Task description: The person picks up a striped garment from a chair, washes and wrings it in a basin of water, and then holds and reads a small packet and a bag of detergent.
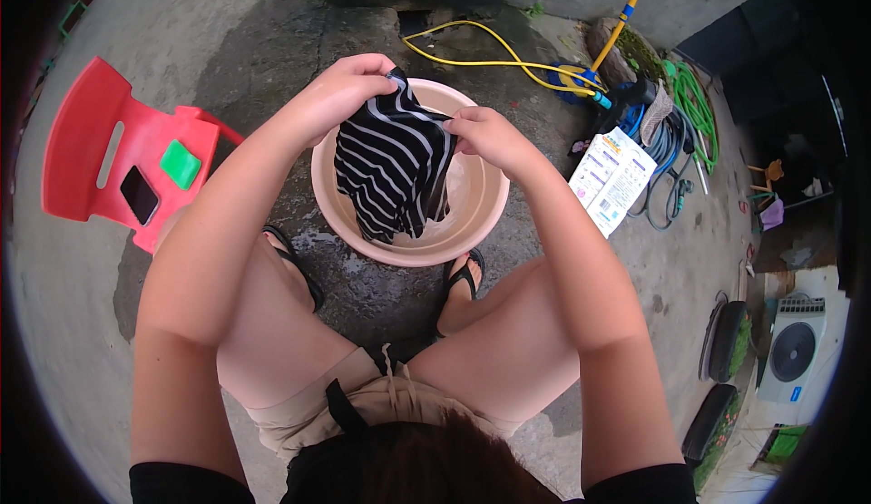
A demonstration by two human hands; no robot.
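Observation:
A black fabric piece with pale stripes [388, 157] hangs from both my hands over a pale pink plastic basin [408, 257]. My left hand [350, 89] pinches its upper left edge between thumb and fingers. At the upper right edge, my right hand [486, 133] grips the cloth the same way. The fabric drapes down in folds, its lower end inside the basin. Some water [466, 184] shows in the basin to the right of the cloth. Whether the cloth's lower end touches the water, I cannot tell.
On the left, a red plastic chair [85, 157] bears a smartphone [139, 194] and a green block [180, 164]. A yellow hose [469, 62] runs behind the basin. A printed carton [612, 181] stands at right before coiled hoses [670, 140]. The concrete floor [354, 293] is wet.

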